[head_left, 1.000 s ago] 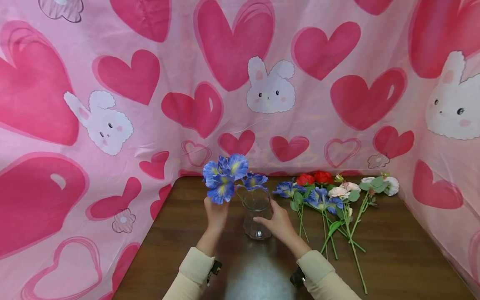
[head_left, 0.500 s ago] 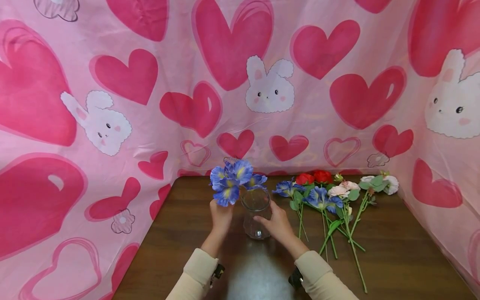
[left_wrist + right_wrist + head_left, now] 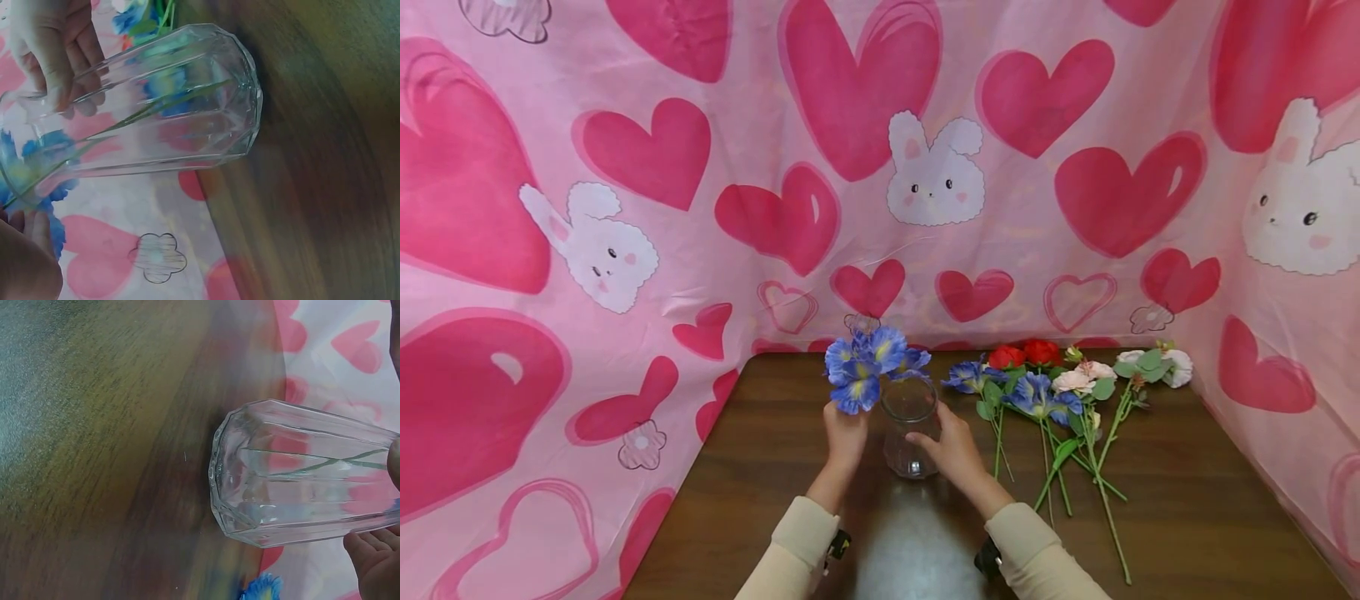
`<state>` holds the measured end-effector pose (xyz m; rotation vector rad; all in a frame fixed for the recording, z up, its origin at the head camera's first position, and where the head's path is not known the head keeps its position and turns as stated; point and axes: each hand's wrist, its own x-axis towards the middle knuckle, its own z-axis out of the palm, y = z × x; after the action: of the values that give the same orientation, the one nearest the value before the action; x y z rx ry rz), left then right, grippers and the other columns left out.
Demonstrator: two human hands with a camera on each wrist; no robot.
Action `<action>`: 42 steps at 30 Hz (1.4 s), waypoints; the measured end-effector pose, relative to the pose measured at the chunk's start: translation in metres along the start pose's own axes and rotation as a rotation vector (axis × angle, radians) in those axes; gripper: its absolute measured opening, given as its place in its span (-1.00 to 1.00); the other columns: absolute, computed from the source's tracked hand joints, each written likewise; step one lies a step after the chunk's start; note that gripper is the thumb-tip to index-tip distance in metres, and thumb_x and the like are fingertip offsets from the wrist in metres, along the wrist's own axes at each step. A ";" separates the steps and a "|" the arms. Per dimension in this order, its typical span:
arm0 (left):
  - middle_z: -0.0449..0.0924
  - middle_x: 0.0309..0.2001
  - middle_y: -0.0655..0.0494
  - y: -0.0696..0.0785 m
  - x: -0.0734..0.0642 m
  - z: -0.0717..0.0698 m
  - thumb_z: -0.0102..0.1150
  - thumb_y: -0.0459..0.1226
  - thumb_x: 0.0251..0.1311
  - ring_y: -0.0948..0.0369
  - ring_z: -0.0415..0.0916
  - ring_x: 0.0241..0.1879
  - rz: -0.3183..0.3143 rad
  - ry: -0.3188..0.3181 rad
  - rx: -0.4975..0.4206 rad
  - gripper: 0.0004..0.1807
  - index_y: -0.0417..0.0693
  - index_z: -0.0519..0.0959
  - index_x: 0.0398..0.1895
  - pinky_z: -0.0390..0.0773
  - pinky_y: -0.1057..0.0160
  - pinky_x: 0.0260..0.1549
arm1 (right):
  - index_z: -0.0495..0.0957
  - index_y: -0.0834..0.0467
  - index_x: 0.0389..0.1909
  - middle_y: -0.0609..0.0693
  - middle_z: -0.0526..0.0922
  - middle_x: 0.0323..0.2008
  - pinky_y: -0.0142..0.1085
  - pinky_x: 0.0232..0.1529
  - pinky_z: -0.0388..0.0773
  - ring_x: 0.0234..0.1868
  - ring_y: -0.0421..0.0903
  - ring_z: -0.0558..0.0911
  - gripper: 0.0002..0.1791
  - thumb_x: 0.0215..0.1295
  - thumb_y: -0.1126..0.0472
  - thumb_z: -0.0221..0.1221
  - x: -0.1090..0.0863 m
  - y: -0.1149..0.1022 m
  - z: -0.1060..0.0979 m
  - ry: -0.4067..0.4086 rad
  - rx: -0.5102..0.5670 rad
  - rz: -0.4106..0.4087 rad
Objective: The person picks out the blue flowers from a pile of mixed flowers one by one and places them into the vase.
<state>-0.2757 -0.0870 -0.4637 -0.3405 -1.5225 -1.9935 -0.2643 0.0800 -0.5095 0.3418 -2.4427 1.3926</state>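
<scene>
A clear, faceted glass vase (image 3: pixel 901 446) stands upright on the wooden table. My right hand (image 3: pixel 958 450) grips its right side just below the rim, thumb across the front. On the other side, my left hand (image 3: pixel 846 437) pinches a blue iris (image 3: pixel 856 371) close to the vase's mouth. Yellow-centred petals spread above that hand, and another blue bloom (image 3: pixel 913 362) shows behind the rim. Green stems (image 3: pixel 140 115) run down inside the glass in the left wrist view, and they cross near the neck in the right wrist view. Petals partly hide the left fingertips in the head view.
Loose artificial flowers lie on the table's right side: blue irises (image 3: pixel 1037 396), red blooms (image 3: pixel 1041 352), pink blooms (image 3: pixel 1075 381) and white ones (image 3: pixel 1180 367), with stems toward the front. A pink heart-print cloth (image 3: pixel 1015 225) hangs behind and along both sides.
My left hand has moved right and slightly down, bringing the iris closer to the vase's mouth. My right hand keeps its grip, and the vase stays in place.
</scene>
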 end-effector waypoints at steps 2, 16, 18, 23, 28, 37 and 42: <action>0.60 -0.55 0.18 -0.002 0.000 0.000 0.17 -0.71 -0.14 0.44 0.42 -0.49 0.032 0.018 0.218 -0.90 -0.53 0.59 -0.49 0.51 0.43 -0.42 | 0.44 0.26 0.19 0.29 0.60 0.04 0.06 0.00 0.52 0.04 0.19 0.59 -0.29 0.01 0.15 0.46 0.000 0.000 0.000 0.005 0.000 0.001; 0.60 -0.58 -0.08 -0.026 0.004 -0.003 0.28 -0.55 -0.19 0.34 0.37 -0.55 0.131 0.019 0.539 -0.93 -0.37 0.59 -0.56 0.52 0.11 -0.53 | 0.45 0.30 0.17 0.27 0.61 0.03 0.06 -0.03 0.54 0.03 0.17 0.60 -0.28 -0.01 0.14 0.47 -0.001 0.009 0.004 0.041 0.003 -0.066; 0.61 -0.57 -0.09 -0.025 0.005 -0.002 0.28 -0.56 -0.19 0.32 0.37 -0.54 0.091 0.019 0.534 -0.92 -0.38 0.60 -0.54 0.53 0.09 -0.51 | 0.45 0.30 0.17 0.26 0.61 0.03 0.07 -0.04 0.54 0.02 0.17 0.61 -0.28 -0.01 0.14 0.47 -0.002 0.009 0.004 0.044 0.001 -0.072; 0.64 -0.51 -0.12 -0.026 0.008 0.001 0.36 -0.52 -0.13 0.26 0.42 -0.51 -0.042 0.045 0.522 -0.89 -0.40 0.63 -0.47 0.54 0.10 -0.44 | 0.45 0.25 0.20 0.22 0.61 0.06 0.05 0.02 0.52 0.06 0.14 0.59 -0.29 0.00 0.15 0.46 -0.003 0.006 0.003 0.027 0.026 -0.013; 0.65 -0.48 0.03 -0.027 0.009 0.002 0.48 -0.45 -0.08 0.29 0.49 -0.48 -0.235 0.094 0.371 -0.73 -0.39 0.65 -0.28 0.52 0.34 -0.40 | 0.44 0.24 0.20 0.22 0.60 0.07 0.05 0.02 0.52 0.06 0.14 0.59 -0.30 0.03 0.13 0.45 -0.003 0.004 0.003 0.017 0.023 0.015; 0.59 -0.45 0.20 -0.027 0.010 0.004 0.39 -0.49 -0.01 0.31 0.46 -0.47 -0.414 0.075 0.171 -0.68 -0.40 0.58 -0.15 0.49 0.35 -0.47 | 0.45 0.24 0.19 0.20 0.61 0.06 0.05 0.03 0.52 0.06 0.16 0.59 -0.30 0.02 0.13 0.46 -0.004 0.005 0.004 0.025 0.036 0.014; 0.62 -0.32 0.13 -0.024 0.007 0.004 0.35 -0.51 0.00 0.32 0.51 -0.40 -0.455 0.079 0.099 -0.65 -0.39 0.55 -0.09 0.56 0.33 -0.42 | 0.46 0.25 0.18 0.18 0.63 0.02 0.05 0.01 0.52 0.04 0.17 0.60 -0.31 0.02 0.13 0.46 -0.003 0.007 0.004 0.031 0.042 -0.001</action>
<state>-0.2964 -0.0809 -0.4779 0.1396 -1.7561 -2.2249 -0.2641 0.0802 -0.5180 0.3282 -2.3911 1.4399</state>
